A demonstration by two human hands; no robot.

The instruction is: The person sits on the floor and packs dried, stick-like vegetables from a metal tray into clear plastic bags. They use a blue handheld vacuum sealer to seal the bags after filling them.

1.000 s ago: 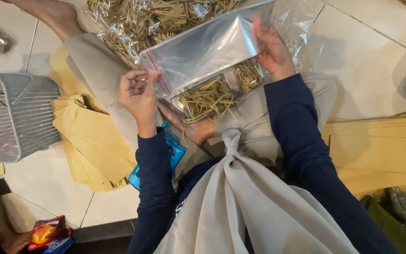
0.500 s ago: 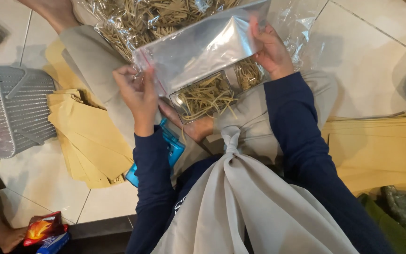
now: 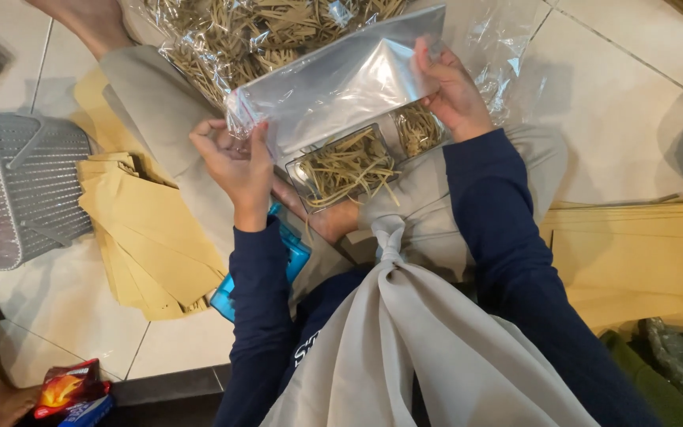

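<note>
A clear zip bag (image 3: 333,87) is stretched flat between both hands above my lap. My left hand (image 3: 235,162) pinches its left corner and my right hand (image 3: 452,91) grips its right edge. Below the bag, a small clear tray (image 3: 345,166) filled with tan paper shreds rests on my lap. A big clear bag of the same shreds (image 3: 278,28) lies on the floor beyond my knees.
A pile of tan paper envelopes (image 3: 152,229) lies at left beside a grey mesh basket (image 3: 17,190). A blue object (image 3: 290,257) sits by my left forearm. More tan sheets (image 3: 634,253) lie at right. A red snack packet (image 3: 65,387) is bottom left.
Both hands have kept hold of the zip bag and shifted it slightly left and up, pulling it flatter. The grey basket appears farther right in view.
</note>
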